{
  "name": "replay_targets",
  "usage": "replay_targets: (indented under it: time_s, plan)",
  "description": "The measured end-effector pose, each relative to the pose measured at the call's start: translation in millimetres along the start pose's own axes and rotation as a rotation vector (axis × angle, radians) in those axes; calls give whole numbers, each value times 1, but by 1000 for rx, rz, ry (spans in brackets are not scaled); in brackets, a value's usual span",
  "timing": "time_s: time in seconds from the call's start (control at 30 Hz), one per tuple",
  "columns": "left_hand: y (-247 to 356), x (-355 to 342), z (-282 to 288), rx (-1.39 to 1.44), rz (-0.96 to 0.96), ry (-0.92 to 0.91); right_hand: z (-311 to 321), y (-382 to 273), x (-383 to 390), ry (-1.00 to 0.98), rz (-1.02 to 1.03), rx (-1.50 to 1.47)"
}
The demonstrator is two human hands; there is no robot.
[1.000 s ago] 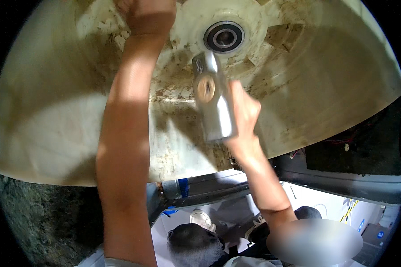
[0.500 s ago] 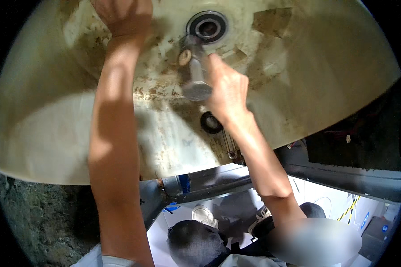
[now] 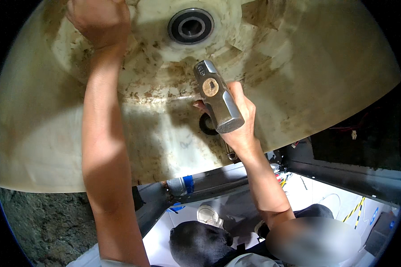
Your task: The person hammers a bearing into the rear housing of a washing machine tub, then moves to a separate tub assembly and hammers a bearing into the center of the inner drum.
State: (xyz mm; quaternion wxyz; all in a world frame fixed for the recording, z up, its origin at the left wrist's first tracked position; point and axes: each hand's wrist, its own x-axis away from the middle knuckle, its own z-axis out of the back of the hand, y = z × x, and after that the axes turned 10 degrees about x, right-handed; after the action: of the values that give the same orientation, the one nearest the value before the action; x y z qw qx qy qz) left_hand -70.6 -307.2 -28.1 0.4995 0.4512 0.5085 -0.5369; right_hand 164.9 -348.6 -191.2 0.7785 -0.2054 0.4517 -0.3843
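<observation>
My right hand [image 3: 243, 129] grips a sledge-type hammer [image 3: 218, 104], its steel head tilted across the fingers and the wooden handle end showing in the eye. Just beyond it a round ball bearing [image 3: 176, 31] with a dark seal sits in the middle of a big, pale, dirt-stained round shell [image 3: 316, 80]. The hammer head is apart from the bearing. Left of the bearing, my left hand [image 3: 100, 22] is curled against the stained shell near the upper edge. Whatever its fingers hold, if anything, is hidden.
Beneath the hammer, a black ring [image 3: 206, 124] lies on the shell, with a thin metal tool [image 3: 231, 153] at the rim. Dark metal beams [image 3: 343, 175] run below. A rough dark surface [image 3: 44, 227] is at lower left; a shoe [image 3: 209, 216] is on the pale floor.
The hammer has moved back from the bearing, down and to the right, with my right hand. My left hand appears lower and farther left, as the whole view has shifted somewhat.
</observation>
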Motion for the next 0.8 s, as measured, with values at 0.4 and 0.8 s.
replay_targets:
  time_s: [0.4,0.8]
  plan:
    - [-3,2,-4,-31,-88,47,-6,8,-16,166,203,-38]
    - [8,-1,7,82,-144,-11,-14,18,-19,185,115,-217]
